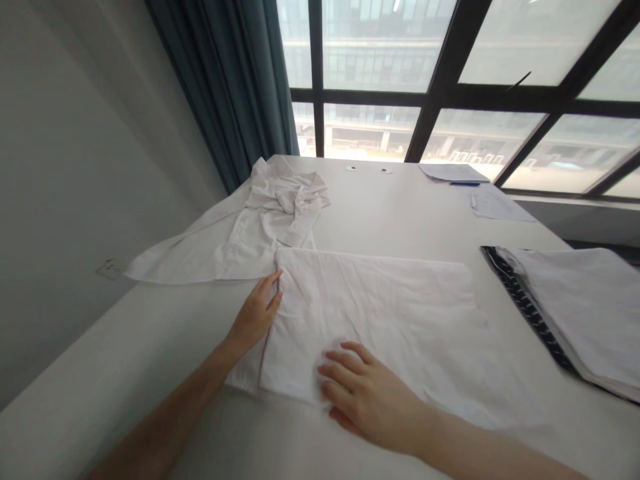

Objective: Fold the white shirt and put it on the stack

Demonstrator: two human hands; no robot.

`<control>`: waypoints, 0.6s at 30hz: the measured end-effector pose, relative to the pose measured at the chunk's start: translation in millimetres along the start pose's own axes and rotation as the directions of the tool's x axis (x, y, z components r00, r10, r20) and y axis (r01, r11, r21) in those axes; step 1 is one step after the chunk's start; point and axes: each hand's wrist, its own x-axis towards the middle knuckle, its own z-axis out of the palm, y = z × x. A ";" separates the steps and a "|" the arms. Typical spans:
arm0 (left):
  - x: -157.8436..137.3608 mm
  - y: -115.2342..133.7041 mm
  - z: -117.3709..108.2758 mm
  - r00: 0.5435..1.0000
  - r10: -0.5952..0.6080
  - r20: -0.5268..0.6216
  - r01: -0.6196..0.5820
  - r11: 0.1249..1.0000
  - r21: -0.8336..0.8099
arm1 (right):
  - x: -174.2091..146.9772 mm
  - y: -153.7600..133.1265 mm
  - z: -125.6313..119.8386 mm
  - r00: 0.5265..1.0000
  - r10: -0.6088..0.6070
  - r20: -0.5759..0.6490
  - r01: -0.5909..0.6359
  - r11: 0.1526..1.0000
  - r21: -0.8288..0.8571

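A folded white cloth (390, 313) lies flat in front of me, creased on top, with a lower layer showing past its left fold. My left hand (253, 317) is at that left edge, its thumb and forefinger stretched out apart and their tips touching the fold; its other fingers are mostly hidden. On the front part of the cloth rests my right hand (367, 397), palm down with fingers spread and slightly bent, holding nothing. Beyond my left hand, a crumpled white garment (280, 207) spreads across the table's left side, close to the folded cloth's far left corner.
The white table (380, 217) meets a wall on the left. At right lies another folded white cloth (590, 307) over a black patterned piece (530, 313). Papers (453, 173) and a blue pen (465, 183) are at the far right, near the windows. A dark curtain (240, 80) hangs behind.
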 end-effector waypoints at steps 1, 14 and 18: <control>-1.1 0.3 1.0 1.000 -0.009 0.006 0.009 1.000 -0.005 | 3.5 -2.0 6.1 1.000 -0.005 -0.020 0.005 1.000 -0.028; -1.4 -4.4 1.3 0.999 -0.043 -0.030 0.042 0.998 -0.048 | 5.2 -7.6 18.7 0.981 -0.080 -0.175 0.086 0.996 0.025; -1.1 -1.7 -1.4 0.996 -0.082 -0.022 0.080 0.994 -0.068 | 5.3 -10.4 13.0 0.957 -0.101 -0.272 0.110 0.994 0.018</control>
